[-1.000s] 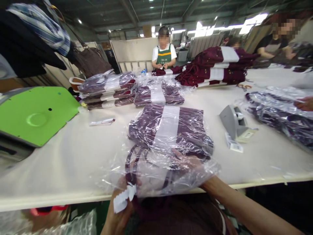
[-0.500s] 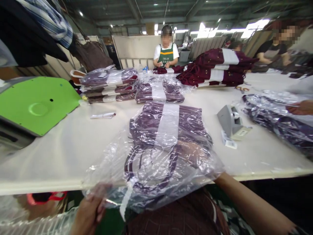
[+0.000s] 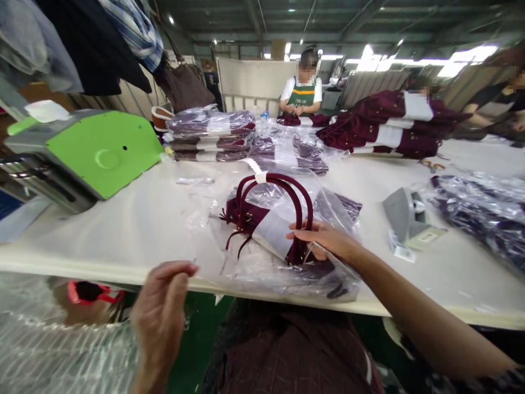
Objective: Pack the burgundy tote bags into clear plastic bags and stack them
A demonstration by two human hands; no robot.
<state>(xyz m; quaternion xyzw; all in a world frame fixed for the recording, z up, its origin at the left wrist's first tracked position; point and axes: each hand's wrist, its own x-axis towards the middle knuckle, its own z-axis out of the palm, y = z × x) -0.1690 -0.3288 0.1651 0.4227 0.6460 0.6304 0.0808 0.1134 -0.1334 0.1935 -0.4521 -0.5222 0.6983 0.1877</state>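
- Since earlier, handles had risen out of the plastic bag; the handbag stood on the counter.
- Right hand gripped the handbag's near side; left hand pinched the plastic's edge, left of the handbag.

The right hand reaches forward from the lower right on a bare, outstretched forearm, palm down, fingers extended leftward and held close together, thumb tucked beneath in a light pinch. The left hand rises from the bottom edge at the left, back of the hand toward the camera, wrist bent, thumb and fingertips pressed together at the top. The two hands are well apart.
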